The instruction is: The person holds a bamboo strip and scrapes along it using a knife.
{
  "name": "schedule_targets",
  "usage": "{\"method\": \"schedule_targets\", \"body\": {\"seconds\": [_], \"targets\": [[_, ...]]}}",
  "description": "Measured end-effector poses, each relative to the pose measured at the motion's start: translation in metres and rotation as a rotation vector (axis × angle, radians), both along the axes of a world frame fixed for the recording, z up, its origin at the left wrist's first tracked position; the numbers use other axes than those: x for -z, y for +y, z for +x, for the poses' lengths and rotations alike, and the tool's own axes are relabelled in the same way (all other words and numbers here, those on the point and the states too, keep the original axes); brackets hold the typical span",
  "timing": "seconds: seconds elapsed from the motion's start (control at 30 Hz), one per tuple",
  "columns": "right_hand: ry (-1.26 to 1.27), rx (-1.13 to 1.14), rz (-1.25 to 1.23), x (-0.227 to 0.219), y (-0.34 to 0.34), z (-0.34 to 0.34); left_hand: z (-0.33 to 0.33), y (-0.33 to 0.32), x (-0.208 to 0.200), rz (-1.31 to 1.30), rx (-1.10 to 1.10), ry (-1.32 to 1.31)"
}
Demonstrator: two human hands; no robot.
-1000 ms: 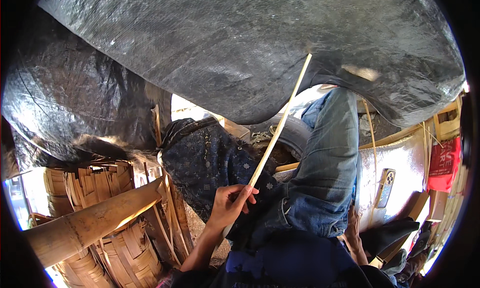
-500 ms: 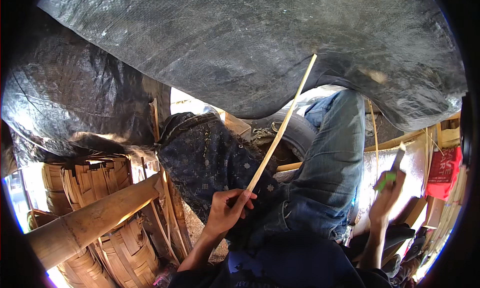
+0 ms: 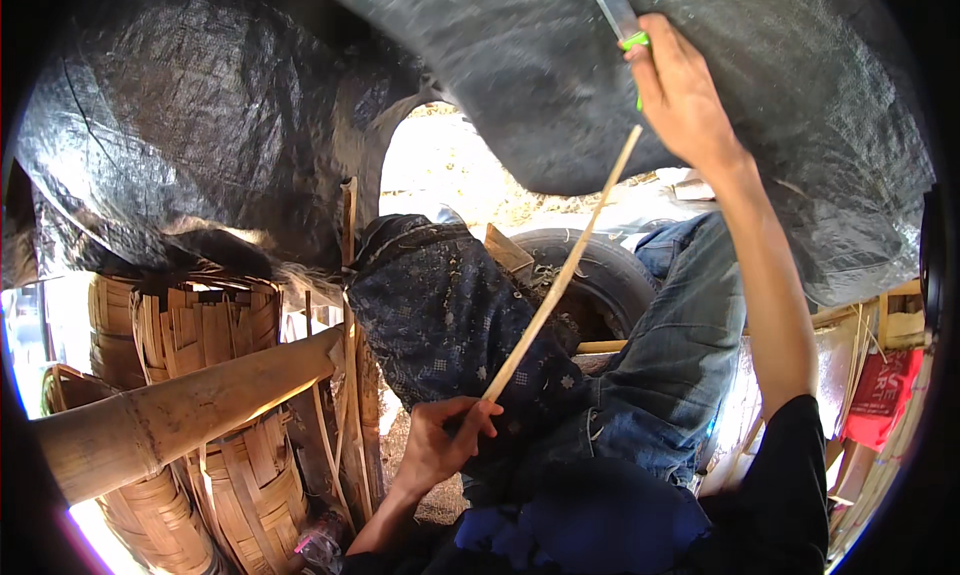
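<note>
- While our left hand (image 3: pixel 440 445) pinches the near end of the bamboo strip (image 3: pixel 560 275), fingers curled shut around it, we seem mid-trimming.
- Our right hand (image 3: pixel 680 90) is raised far right, fist closed on a green-handled knife (image 3: pixel 615 13).
- Next, we judge, blade must meet strip.
- Its long axis slants from near-left up to far-right, tip toward the knife.

The thin stick (image 3: pixel 560 280) is smooth, pale wood. The big black sheet (image 3: pixel 200 135) is shiny, crinkly plastic. The baskets (image 3: pixel 230 415) are rough woven strips.
</note>
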State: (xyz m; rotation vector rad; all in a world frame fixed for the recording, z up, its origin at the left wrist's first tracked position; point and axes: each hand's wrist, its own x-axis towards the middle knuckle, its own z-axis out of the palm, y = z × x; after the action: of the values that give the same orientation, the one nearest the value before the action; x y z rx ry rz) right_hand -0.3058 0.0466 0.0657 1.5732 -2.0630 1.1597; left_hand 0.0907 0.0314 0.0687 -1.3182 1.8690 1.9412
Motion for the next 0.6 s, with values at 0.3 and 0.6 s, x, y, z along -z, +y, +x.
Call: {"method": "schedule_targets", "body": {"seconds": [0.3,0.6], "targets": [[-0.07,0.12,0.126,0.004,-0.006,-0.033,0.028,-0.036,0.031,-0.25,-0.129,-0.11],[0.048,0.11,-0.003,0.008,0.003,0.027,0.038,-0.03,0.033,-0.371,-0.076,-0.208]]}}
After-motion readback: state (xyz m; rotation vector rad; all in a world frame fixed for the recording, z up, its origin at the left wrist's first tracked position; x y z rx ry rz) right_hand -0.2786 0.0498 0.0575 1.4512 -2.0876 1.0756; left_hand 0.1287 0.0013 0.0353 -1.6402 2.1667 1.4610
